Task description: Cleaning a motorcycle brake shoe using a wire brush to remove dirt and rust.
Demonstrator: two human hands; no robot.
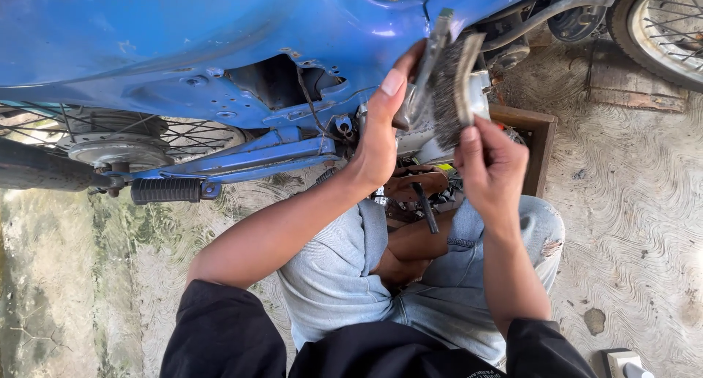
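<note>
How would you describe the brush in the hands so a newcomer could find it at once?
Start at the blue motorcycle body across the top, then follow its lower edge rightward to where both raised hands meet. Between the left hand and the right hand sits the brush: a slim grey handle with dense dark bristles, the only bristled thing among the smooth metal parts around it.

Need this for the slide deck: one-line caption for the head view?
Left hand and right hand hold a wire brush beside a blue motorcycle.

We hold both forearms raised, left hand [381,133] and right hand [489,166] with fingers curled closed, thumbs up.
</note>
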